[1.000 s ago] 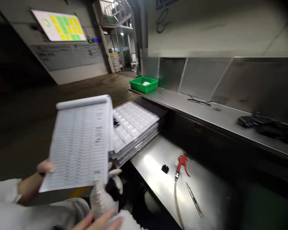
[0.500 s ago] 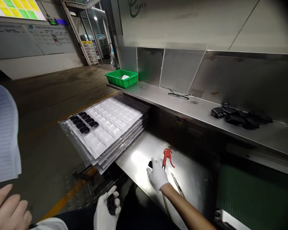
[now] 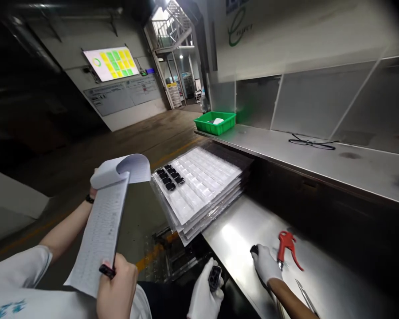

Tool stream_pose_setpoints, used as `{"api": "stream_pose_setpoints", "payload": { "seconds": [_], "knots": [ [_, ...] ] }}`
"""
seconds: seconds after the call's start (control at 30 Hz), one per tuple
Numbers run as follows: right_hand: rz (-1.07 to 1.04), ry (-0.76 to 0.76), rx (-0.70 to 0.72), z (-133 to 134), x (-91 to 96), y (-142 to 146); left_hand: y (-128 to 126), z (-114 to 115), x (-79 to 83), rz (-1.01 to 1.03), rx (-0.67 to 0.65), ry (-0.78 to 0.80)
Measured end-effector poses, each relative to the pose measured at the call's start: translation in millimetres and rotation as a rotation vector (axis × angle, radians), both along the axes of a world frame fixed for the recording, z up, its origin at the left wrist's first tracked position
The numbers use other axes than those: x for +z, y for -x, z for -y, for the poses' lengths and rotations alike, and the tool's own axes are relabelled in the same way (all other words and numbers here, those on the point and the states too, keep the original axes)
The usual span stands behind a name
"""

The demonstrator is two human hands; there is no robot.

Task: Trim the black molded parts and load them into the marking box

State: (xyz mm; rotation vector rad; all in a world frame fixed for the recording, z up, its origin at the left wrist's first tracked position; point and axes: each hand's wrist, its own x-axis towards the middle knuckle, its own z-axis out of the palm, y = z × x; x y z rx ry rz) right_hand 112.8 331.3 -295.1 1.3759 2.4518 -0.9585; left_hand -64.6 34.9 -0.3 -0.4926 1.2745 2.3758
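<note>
My left hand (image 3: 204,294), in a white glove, holds a small black part (image 3: 215,277) low in front of me. My right hand (image 3: 266,266), also gloved, lies on the steel table (image 3: 335,283) with its fingers curled on another small black part (image 3: 254,250), right beside a red air gun (image 3: 286,246). A stack of clear blister trays (image 3: 206,186) overhangs the table's left end. Several black parts (image 3: 169,175) fill pockets at the top tray's far left corner.
At my left a person in white sleeves holds a lined notepad (image 3: 101,226) and a pen (image 3: 107,271). Tweezers (image 3: 306,297) lie near the air gun. The upper steel shelf (image 3: 286,150) carries a green bin (image 3: 215,123) and glasses (image 3: 310,142).
My view swung back left. My right hand reached the black part beside the air gun and curled on it. The person's notepad came back into view, its top page folded over.
</note>
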Motion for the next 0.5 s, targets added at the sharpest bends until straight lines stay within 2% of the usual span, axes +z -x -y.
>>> {"api": "stream_pose_setpoints", "payload": {
  "seconds": [0.03,0.1,0.3,0.5],
  "knots": [
    [-0.001,-0.001,0.015,-1,-2.8,1,9,13,9.8,-0.125,0.12,-0.058],
    [0.0,-0.006,0.036,-2,-6.9,1,18,27,17.6,-0.279,0.246,-0.138],
    [0.015,-0.014,0.051,-3,-13.7,1,9,22,7.8,-0.353,0.213,-0.127],
    [-0.001,-0.018,0.041,-3,-17.0,0,6,23,16.1,-0.267,0.241,-0.1]
  ]
}}
